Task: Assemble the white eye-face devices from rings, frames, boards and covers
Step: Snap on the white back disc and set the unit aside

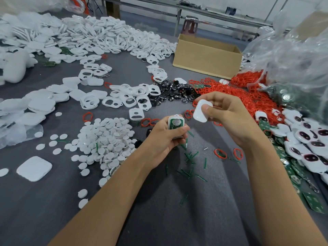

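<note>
Head view: bare grey table (pixel 177 219) lies between the forearms, white discs (pixel 106 139) to the left, finished devices (pixel 305 139) to the right. The left hand (pixel 164 139) grips the board-filled frame (pixel 175 122) above the table, face up, long axis pointing away. The right hand (pixel 229 116) pinches a tilted white cover (pixel 201 111) just beside it.

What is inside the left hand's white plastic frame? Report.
A green circuit board with a silvery disc fills the white plastic frame; the left hand covers its lower part.

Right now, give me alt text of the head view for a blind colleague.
The left hand holds a white frame with a green board in it; the right hand pinches a white cover beside it, above a grey table heaped with parts.
</note>
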